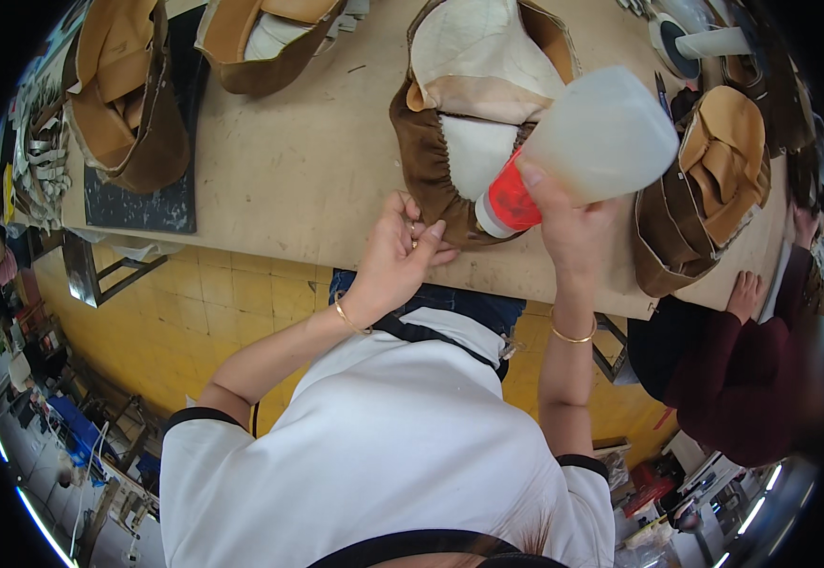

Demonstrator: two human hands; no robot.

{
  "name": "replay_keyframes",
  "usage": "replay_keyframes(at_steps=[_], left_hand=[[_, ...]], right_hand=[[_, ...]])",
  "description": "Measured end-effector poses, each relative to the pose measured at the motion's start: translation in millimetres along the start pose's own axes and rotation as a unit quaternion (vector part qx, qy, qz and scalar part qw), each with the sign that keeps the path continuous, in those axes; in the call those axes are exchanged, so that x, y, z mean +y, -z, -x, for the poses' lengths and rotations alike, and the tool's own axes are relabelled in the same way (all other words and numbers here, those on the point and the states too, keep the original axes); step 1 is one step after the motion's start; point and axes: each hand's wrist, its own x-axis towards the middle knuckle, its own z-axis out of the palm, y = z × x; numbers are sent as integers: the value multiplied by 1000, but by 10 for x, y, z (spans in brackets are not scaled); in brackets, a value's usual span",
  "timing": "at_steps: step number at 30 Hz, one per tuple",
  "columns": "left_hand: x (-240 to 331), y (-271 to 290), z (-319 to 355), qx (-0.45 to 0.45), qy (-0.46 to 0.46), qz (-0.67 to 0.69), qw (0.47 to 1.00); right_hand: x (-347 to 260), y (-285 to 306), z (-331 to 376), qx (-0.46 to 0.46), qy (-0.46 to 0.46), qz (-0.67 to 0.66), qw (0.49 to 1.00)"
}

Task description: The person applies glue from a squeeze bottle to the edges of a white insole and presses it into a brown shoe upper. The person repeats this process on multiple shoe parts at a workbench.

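At the near edge of a desk (pixel 289 170), the left hand (pixel 404 244) pinches a brown upper (pixel 423 163), seemingly to steady it, while the right hand (pixel 568 220) wraps a bottle (pixel 611 131), tipped so its cap (pixel 514 197) faces the upper.

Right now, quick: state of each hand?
Left hand: partly curled at the near edge of the brown leather piece; grip unclear.
Right hand: closed, holding the pale, red-necked bottle.

A brown suede-like shoe upper (pixel 421 170), puckered around the toe and pale inside, lies at the near edge of the table (pixel 289 180); a translucent bottle (pixel 611 133) with red collar and white cap tilts cap-down over the toe; whether they touch is unclear.
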Motion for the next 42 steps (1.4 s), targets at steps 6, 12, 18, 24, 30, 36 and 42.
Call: replay_keyframes(at_steps=[6, 12, 18, 24, 30, 36, 42], left_hand=[[-26, 15, -13, -1, 9, -5, 1000], [13, 30, -59, 0, 18, 37, 999], [67, 35, -44, -2, 35, 30, 999], [221, 136, -94, 16, 17, -25, 999], [512, 300, -304, 58, -84, -101, 990], [811, 452, -589, 41, -65, -130, 989], [1037, 388, -690, 34, -229, -358, 904]], right_hand=[[52, -46, 59, 4, -2, -9, 1000], [62, -89, 71, -7, -19, -48, 999], [30, 61, -22, -37, -26, 37, 998], [-58, 318, -162, 14, -25, 126, 992], [6, -9, -102, 127, -21, -140, 982], [55, -414, -143, 169, 28, -100, 980], [116, -552, -135, 153, 69, -33, 985]])
